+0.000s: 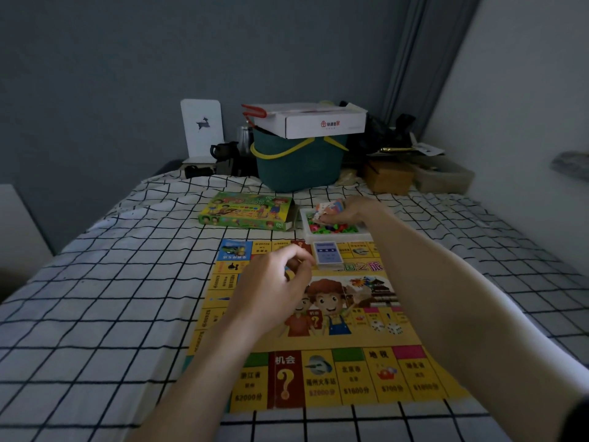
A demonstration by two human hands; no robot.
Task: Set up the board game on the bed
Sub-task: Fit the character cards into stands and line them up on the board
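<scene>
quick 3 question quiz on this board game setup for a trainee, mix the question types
1. True or false: the game board lies unfolded on the bed.
2. What does the right hand hold? A) a stack of paper cards B) a die C) the green game box
3. Fill in: the blue card deck sits on the board's far edge, just in front of the white ____ of coloured pieces.

Key
1. True.
2. A: it grips the cards above the tray; the green game box lies untouched to the left.
3. Tray. The left hand hovers over the board, fingers curled.
</scene>
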